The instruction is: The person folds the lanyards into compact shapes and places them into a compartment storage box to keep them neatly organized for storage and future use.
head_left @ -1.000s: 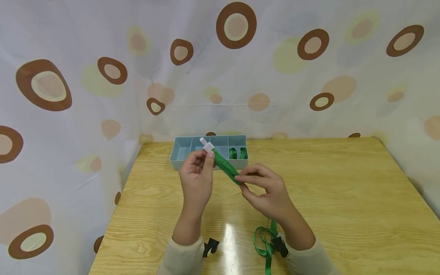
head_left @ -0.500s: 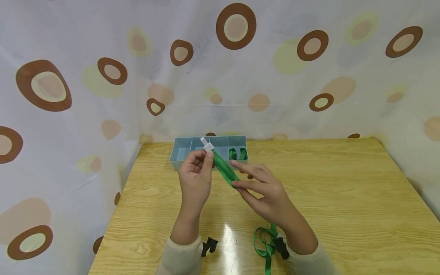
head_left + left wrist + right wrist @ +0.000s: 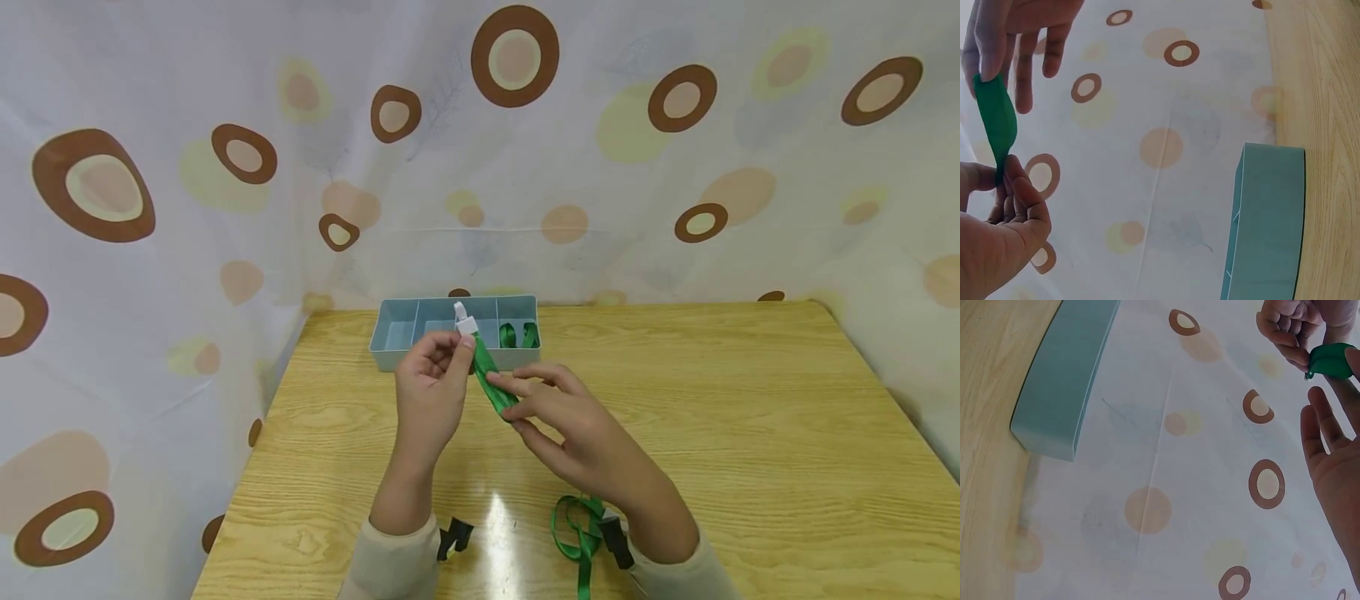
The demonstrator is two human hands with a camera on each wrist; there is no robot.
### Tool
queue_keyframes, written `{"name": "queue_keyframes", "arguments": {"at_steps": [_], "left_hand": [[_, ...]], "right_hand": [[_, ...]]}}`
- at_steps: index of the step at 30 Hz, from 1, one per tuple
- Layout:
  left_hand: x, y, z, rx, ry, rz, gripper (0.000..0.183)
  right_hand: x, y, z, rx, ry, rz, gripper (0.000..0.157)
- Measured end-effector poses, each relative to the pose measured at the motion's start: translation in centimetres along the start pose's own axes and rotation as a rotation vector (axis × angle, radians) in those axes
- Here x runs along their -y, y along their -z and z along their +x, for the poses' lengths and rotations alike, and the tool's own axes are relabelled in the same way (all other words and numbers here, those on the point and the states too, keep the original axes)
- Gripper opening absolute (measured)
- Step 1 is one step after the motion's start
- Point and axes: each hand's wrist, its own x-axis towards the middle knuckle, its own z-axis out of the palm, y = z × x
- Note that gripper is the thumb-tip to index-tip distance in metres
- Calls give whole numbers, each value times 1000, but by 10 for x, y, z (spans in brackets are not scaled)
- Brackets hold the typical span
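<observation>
A folded green lanyard with a white plastic clip at its upper end is held up over the table. My left hand pinches it between thumb and fingers just below the clip. At the lower fold, my right hand pinches the band with thumb and fingers, its forefinger lying along the strap. In the left wrist view the green band spans the two hands. The right wrist view shows the bundle bowed between them, with other right fingers extended.
A blue-grey divided box stands at the table's back edge, with green ribbon coils in its right compartment. More loose green ribbon lies on the wooden table beside the right sleeve. A patterned curtain hangs behind.
The clip end has swung a little right and the folded lanyard hangs steeper. My right forefinger lifted off the band, then came down on it again. The box has not moved.
</observation>
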Motion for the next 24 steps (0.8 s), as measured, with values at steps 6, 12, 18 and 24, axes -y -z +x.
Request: {"name": "queue_keyframes", "arguments": {"at_steps": [6,12,18,24], "left_hand": [[-1,-1,-4,64,30,35,15],[-1,-3,-10,196,57,109,12],[-2,-7,-15,314,43,144,10],[-2,-10,-18,370,10,150,7]], "right_hand": [[2,4,0,24,-49,-24,24],[1,8,-1,27,-114,-6,25],[-2,11,-4,-5,-154,-20,30],[-6,12,-7,-28,-204,-14,56]]}}
